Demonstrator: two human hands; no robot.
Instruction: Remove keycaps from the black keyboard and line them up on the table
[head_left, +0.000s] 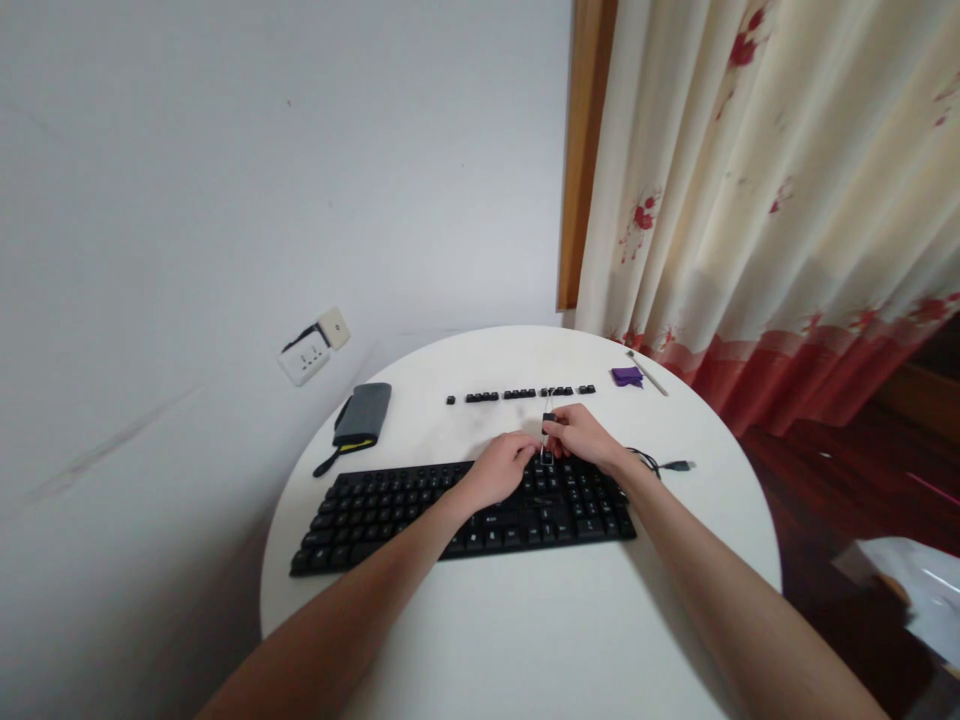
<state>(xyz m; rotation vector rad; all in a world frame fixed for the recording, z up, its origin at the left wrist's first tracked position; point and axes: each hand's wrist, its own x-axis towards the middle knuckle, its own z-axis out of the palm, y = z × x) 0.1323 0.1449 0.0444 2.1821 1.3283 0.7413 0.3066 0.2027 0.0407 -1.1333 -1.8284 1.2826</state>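
Observation:
A black keyboard (397, 505) lies across the white round table, with my forearms passing over it. Above its upper right part, my right hand (583, 434) grips the dark handle of a wire keycap puller (548, 424). The puller's wire ends reach down to the top-row keys. My left hand (501, 467) is closed beside it, its fingertips pinched at the lower wire. Whether a keycap sits in the wire is too small to tell. Beyond the keyboard, several removed black keycaps (519, 394) stand in a line.
A grey pouch (366, 412) with a strap lies at the table's left. At the back right are a folded purple cloth (627, 377) and a slim brush (649, 374). The USB plug (679, 466) rests right of the keyboard. A wall socket (306, 356) is at left.

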